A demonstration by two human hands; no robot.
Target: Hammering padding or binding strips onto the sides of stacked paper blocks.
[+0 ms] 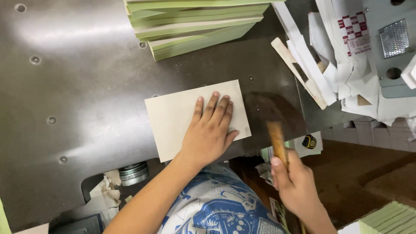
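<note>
Left hand (209,132) lies flat, fingers spread, pinning a pale rectangular card stack (173,118) to the dark metal worktop (78,95); right hand (294,184), just beside it, grips a blurred wooden stick (276,139), raised, likely to tap the edges

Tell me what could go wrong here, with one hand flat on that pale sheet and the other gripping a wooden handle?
1. The left hand lies flat on the pale card sheet while the right hand grips a blurred wooden handle close by; a stray stroke might catch the fingers.
2. The sheet's near corner sits at the metal table's edge, so it might slide off.
</note>
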